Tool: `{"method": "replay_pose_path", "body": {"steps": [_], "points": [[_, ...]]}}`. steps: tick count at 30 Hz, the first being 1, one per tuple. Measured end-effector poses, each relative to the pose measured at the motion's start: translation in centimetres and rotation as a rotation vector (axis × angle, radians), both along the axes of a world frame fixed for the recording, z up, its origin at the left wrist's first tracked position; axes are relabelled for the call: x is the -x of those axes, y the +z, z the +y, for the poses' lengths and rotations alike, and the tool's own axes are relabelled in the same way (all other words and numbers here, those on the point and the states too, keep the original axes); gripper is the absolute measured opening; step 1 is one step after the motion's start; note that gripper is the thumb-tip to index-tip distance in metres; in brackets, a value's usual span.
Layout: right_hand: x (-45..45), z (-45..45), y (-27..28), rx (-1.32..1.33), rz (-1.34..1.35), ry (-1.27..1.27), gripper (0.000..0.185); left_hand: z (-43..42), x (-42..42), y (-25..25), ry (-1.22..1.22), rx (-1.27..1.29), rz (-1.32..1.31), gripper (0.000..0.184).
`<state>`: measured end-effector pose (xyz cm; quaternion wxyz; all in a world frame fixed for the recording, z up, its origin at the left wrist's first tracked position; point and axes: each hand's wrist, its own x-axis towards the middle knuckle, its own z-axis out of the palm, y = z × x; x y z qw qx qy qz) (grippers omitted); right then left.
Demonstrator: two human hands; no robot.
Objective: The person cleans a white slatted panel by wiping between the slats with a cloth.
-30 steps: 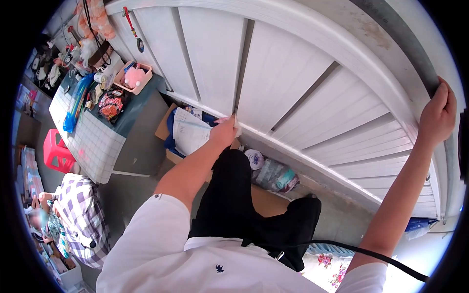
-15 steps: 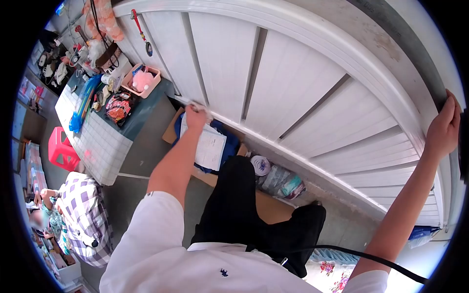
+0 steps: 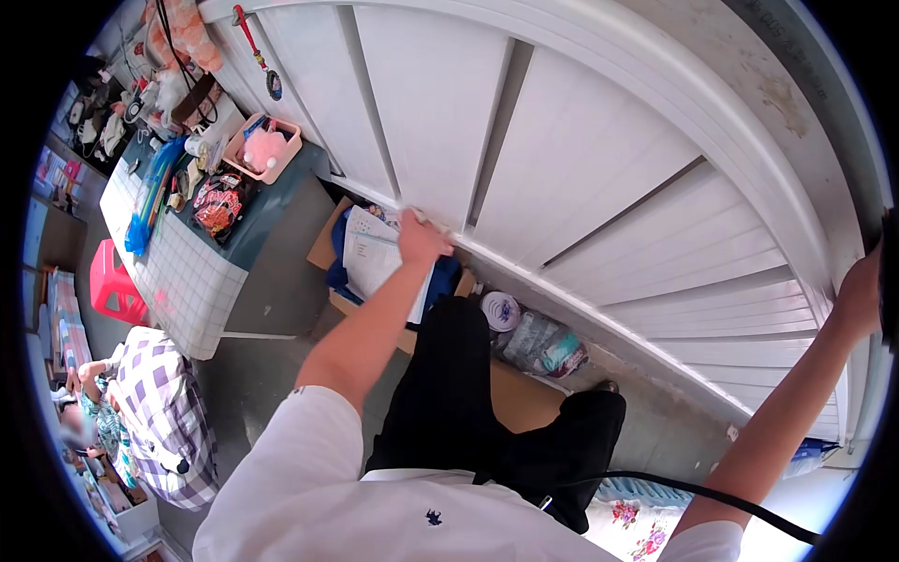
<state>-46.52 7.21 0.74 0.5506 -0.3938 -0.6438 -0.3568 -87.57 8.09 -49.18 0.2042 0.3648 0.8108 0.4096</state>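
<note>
My left hand [image 3: 423, 241] is closed on a pale, crumpled cloth, mostly hidden under the fingers, and presses it to the lower rail of a white slatted panel [image 3: 421, 103]. Beneath that forearm, a cardboard box [image 3: 325, 245] holds white papers [image 3: 368, 255] and dark blue fabric. At the far right, my right hand [image 3: 857, 295] is raised beside the panel's curved end; its fingers are lost at the dark image border.
A desk [image 3: 281, 253] at left carries a pink basket [image 3: 278, 166] and clutter. A red stool [image 3: 114, 281] stands beyond it. Near my knees lie a round tub [image 3: 500, 311] and plastic-wrapped items [image 3: 538, 344]. Another person sits at far left, near checked fabric [image 3: 161, 403].
My left hand has slid right along the lower rail with the cloth, uncovering more of the papers. My right hand has shifted slightly down, and its fingers have gone out of sight.
</note>
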Motion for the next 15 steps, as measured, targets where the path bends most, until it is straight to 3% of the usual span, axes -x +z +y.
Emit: {"method": "replay_pose_path", "body": {"steps": [4,6,7,9,12,13,15], "points": [[0.1,0.1,-0.2,-0.02,-0.01,-0.005,0.039,0.7,0.4,-1.6,0.084,-0.053,0.041,0.031],[0.2,-0.3,-0.1,0.011,0.001,0.006,0.04,2.4,3.8,-2.9,-0.014,0.057,-0.142,0.033],[0.1,-0.2,-0.1,0.027,0.01,0.012,0.04,2.5,4.3,-0.8,0.081,0.046,-0.396,0.03],[-1.1,3.1,-0.4,-0.005,0.29,-0.343,0.04,2.6,4.4,1.3,0.248,0.018,-0.728,0.029],[-1.4,2.1,0.0,0.045,0.342,-0.392,0.035,3.1,2.0,-5.8,-0.111,-0.012,-0.639,0.043],[-2.0,1.0,-0.4,0.064,0.207,-0.341,0.032,3.2,0.9,-8.8,-0.234,-0.027,-0.595,0.049],[-1.9,0.0,-0.6,0.065,0.081,-0.259,0.031,1.6,-5.3,-3.5,-0.117,-0.036,-0.785,0.037]]}}
